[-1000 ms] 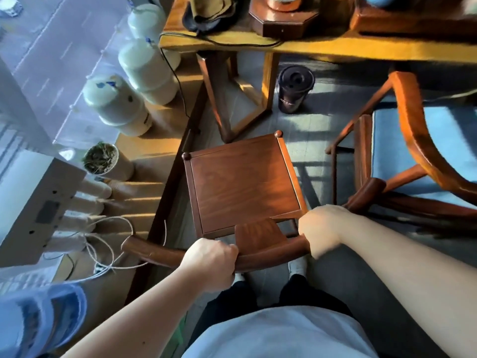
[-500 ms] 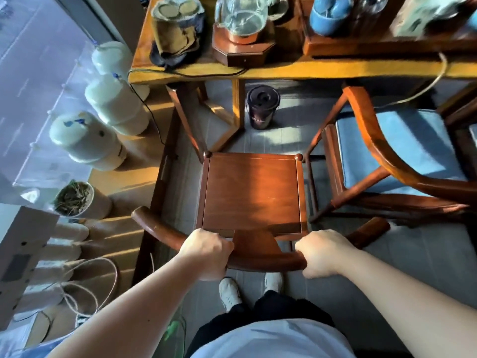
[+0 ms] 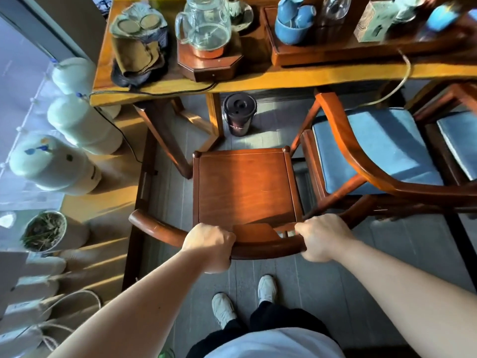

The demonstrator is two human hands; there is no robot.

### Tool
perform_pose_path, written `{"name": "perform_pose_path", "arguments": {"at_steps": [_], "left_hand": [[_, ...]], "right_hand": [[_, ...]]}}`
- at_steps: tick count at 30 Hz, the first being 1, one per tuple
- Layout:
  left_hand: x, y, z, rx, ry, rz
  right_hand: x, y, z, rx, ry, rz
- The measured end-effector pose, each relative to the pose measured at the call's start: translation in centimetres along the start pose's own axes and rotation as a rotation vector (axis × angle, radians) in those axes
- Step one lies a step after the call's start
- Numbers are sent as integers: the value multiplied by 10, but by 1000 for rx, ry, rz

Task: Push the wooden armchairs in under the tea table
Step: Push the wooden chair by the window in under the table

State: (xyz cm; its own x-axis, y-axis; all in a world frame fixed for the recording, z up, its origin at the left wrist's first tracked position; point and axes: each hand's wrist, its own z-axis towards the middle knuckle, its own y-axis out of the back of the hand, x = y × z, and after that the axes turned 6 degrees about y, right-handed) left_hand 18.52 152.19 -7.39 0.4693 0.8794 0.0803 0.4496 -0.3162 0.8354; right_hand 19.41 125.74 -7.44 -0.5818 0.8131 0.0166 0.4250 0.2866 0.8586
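Observation:
A wooden armchair (image 3: 244,187) with a bare red-brown seat stands in front of me, facing the tea table (image 3: 258,78). Its front edge sits just short of the table's left leg frame. My left hand (image 3: 209,245) and my right hand (image 3: 321,237) both grip its curved back rail, either side of the centre splat. A second armchair with a blue cushion (image 3: 371,148) stands to the right, its front under the table edge. A third blue cushioned seat (image 3: 459,143) shows at the far right.
A dark lidded bin (image 3: 239,113) stands on the floor under the table, ahead of the chair. Large pale water bottles (image 3: 77,122) lie along the left wall beside a potted plant (image 3: 45,231). The table carries a glass kettle (image 3: 204,27), blue cups (image 3: 293,24) and a cable.
The chair has swung from angled to square with the table and moved closer to it. Both hands keep their grip on the back rail. More of the tabletop has come into view.

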Motion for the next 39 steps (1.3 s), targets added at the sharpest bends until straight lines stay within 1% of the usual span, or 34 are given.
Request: {"name": "perform_pose_path", "arguments": {"at_steps": [3, 8, 11, 18, 23, 26, 32, 36, 39], "left_hand": [[4, 11, 17, -26, -23, -8], [21, 17, 38, -30, -21, -1], [29, 22, 58, -31, 23, 12], [42, 37, 96, 11, 90, -3], [45, 47, 99, 77, 102, 34], [43, 52, 97, 95, 117, 13], [41, 49, 94, 102, 92, -4], [40, 50, 90, 98, 84, 4], [40, 49, 92, 90, 78, 6]], "right_hand": [[-15, 12, 12, 27, -19, -15], [-27, 21, 31, 5, -4, -8], [-44, 21, 45, -56, 37, -12], [-80, 40, 69, -33, 93, 45], [-82, 47, 79, 0, 64, 117], [-82, 44, 82, 3, 58, 128], [-77, 33, 73, -26, 67, 129], [-76, 33, 67, -44, 77, 88], [-74, 35, 67, -28, 77, 69]]}}
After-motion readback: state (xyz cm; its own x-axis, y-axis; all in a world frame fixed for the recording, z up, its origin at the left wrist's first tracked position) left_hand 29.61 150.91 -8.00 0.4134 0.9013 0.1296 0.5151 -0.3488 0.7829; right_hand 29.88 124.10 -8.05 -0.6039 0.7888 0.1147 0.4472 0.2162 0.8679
